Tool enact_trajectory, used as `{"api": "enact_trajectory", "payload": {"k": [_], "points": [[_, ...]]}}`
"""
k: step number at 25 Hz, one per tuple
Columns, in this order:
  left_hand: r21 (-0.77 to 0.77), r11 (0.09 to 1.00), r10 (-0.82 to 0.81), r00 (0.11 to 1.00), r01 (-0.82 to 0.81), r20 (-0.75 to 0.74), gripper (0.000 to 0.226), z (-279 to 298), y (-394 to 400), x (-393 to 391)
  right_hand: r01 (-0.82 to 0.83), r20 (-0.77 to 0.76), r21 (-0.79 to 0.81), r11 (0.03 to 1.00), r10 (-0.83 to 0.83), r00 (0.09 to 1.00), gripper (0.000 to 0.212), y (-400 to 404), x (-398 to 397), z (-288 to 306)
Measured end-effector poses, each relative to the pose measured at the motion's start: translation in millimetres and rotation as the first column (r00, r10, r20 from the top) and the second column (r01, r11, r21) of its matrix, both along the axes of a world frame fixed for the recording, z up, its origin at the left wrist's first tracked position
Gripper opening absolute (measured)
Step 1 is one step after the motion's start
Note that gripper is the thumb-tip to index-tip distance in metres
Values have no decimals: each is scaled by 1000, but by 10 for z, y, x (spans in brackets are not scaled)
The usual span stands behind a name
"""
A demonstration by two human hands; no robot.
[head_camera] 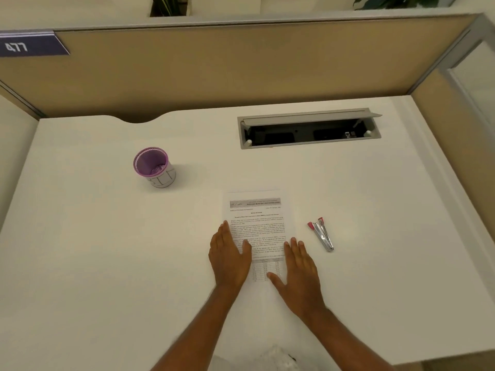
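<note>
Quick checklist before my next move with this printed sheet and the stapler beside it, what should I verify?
1. Left hand flat on the printed sheet, at its left edge: ok.
2. Right hand flat on its lower right part: ok.
3. Sheet lies flat on the desk, text up: ok.
4. Stapler lies apart, right of the sheet, untouched: ok.
5. Stapler loaded: cannot tell.
6. More than one sheet there: cannot tell.
</note>
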State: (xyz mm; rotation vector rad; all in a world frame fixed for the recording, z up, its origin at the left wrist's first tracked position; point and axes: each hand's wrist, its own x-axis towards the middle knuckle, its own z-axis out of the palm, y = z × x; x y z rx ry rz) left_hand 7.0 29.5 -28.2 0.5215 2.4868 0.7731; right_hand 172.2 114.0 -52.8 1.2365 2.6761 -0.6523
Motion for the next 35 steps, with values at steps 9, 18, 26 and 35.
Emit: {"api": "enact_trajectory", "payload": {"k": [9, 18, 26, 35], "points": [[-28, 998, 65, 992, -62, 108, 70, 124, 65, -118, 16, -1, -19, 1000, -16, 1000, 93, 8, -5, -41], [-1, 1000, -2, 985, 3, 170, 72, 127, 44, -302, 80, -76, -100, 992, -88, 993, 97, 45, -75, 60], [-271, 912, -340, 938, 309, -72, 76, -13, -30, -111, 534, -109, -615, 580, -734, 671, 84, 502, -462, 259], [-261, 911, -342, 938, 318, -52, 76, 36, -26, -146, 399, -108, -808, 433, -775, 623, 12, 484, -545, 495]]}}
